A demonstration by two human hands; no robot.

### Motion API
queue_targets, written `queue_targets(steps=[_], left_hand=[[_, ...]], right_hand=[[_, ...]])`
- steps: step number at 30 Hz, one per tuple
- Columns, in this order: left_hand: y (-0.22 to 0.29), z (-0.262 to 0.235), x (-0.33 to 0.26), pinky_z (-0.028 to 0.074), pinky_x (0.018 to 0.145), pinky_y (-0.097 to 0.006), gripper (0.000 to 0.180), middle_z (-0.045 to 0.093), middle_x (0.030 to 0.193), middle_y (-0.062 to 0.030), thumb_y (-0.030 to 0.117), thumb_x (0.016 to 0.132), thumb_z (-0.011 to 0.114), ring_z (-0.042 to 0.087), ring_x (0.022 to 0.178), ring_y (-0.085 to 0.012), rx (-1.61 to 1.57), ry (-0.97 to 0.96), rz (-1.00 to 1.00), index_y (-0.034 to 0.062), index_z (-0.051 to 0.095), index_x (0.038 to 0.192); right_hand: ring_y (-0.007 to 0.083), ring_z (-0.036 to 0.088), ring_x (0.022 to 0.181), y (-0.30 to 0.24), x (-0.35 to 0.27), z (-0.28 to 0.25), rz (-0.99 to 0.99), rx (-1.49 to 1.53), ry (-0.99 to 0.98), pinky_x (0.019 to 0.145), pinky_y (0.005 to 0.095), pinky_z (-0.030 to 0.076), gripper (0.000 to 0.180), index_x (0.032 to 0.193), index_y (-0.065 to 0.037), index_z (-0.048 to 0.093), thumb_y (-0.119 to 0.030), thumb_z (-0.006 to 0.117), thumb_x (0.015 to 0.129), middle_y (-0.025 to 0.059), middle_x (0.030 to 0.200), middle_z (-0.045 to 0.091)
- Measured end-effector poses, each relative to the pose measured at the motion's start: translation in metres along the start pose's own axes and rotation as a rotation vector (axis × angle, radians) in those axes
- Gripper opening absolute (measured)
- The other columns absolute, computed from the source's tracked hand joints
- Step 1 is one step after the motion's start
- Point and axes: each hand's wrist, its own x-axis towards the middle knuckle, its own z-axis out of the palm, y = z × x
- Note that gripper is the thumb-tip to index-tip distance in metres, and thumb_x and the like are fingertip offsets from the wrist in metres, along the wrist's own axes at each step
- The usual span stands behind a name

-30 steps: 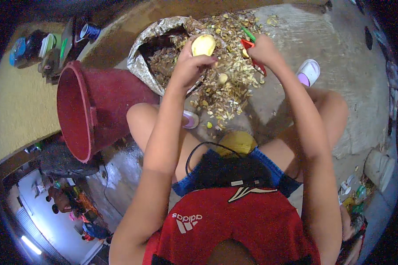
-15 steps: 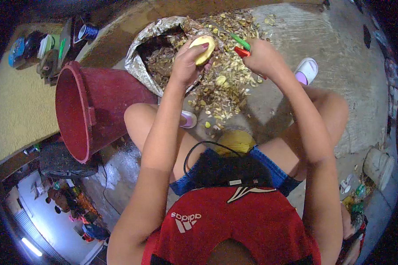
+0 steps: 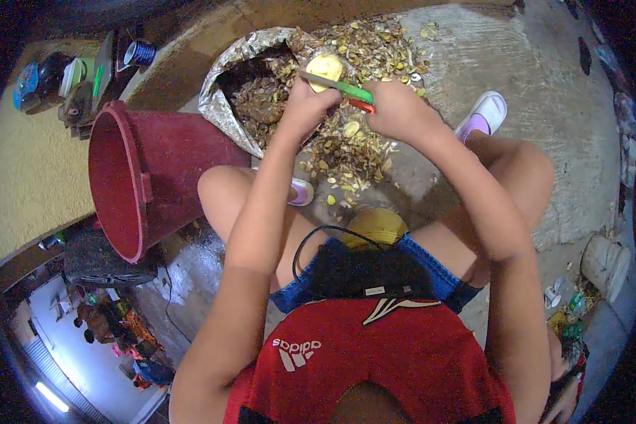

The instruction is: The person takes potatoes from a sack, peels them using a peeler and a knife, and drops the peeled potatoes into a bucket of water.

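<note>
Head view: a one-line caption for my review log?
Left hand holds a peeled potato while right hand works a green-handled peeler over a peel pile.

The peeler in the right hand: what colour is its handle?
Green, with a red part near the hand; the peeler shows best in the head view.

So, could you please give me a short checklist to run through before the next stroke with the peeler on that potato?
1. Left hand grips the pale yellow, partly peeled potato: ok.
2. Right hand holds the green-handled peeler: ok.
3. Blade end lies against the potato: ok.
4. Left fingers out of the blade's path: cannot tell.
5. Potato is above the heap of brown and yellow peelings: ok.
6. Red plastic bucket stands upright: not ok, it lies on its side.
</note>
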Motion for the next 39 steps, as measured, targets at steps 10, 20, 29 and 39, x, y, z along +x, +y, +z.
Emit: queue_targets(steps=[10, 20, 29, 39], left_hand=[[0.009, 0.007, 0.001, 0.042, 0.06, -0.024, 0.038, 0.05, 0.08, -0.0046, 0.005, 0.058, 0.055, 0.049, 0.066, -0.0137, 0.014, 0.07, 0.024, 0.0008, 0.041, 0.093], [0.007, -0.003, 0.003, 0.041, 0.06, -0.025, 0.039, 0.047, 0.082, -0.0065, 0.004, 0.056, 0.054, 0.048, 0.071, -0.0155, 0.058, 0.035, 0.104, -0.0002, 0.039, 0.093], [0.01, -0.003, 0.0, 0.042, 0.063, -0.026, 0.045, 0.049, 0.083, -0.0082, 0.003, 0.057, 0.053, 0.049, 0.073, -0.017, 0.194, 0.111, 0.204, -0.0017, 0.039, 0.099], [0.033, -0.011, -0.01, 0.035, 0.047, -0.023, 0.038, 0.051, 0.077, -0.0043, 0.007, 0.062, 0.057, 0.048, 0.06, -0.0106, -0.385, -0.01, -0.222, 0.0021, 0.043, 0.096]], right_hand=[[0.0362, 0.055, 0.066, 0.004, 0.011, 0.014, 0.047, -0.08, 0.088, 0.062, 0.0431, 0.044, 0.016, 0.076, 0.0, 0.054, -0.008, 0.052, 0.061, 0.0219, 0.067, 0.055], [0.0349, 0.056, 0.064, 0.006, 0.02, 0.015, 0.017, -0.121, 0.159, 0.06, 0.0427, 0.045, 0.018, 0.078, -0.002, 0.055, -0.009, 0.055, 0.061, 0.02, 0.066, 0.056], [0.0345, 0.056, 0.063, 0.006, 0.026, 0.014, -0.026, -0.148, 0.233, 0.059, 0.0424, 0.045, 0.018, 0.078, -0.003, 0.055, -0.008, 0.055, 0.061, 0.0193, 0.065, 0.056], [0.0326, 0.056, 0.067, 0.005, 0.022, 0.003, -0.005, -0.178, 0.216, 0.061, 0.0409, 0.045, 0.019, 0.08, -0.004, 0.055, -0.008, 0.056, 0.062, 0.0167, 0.07, 0.057]])
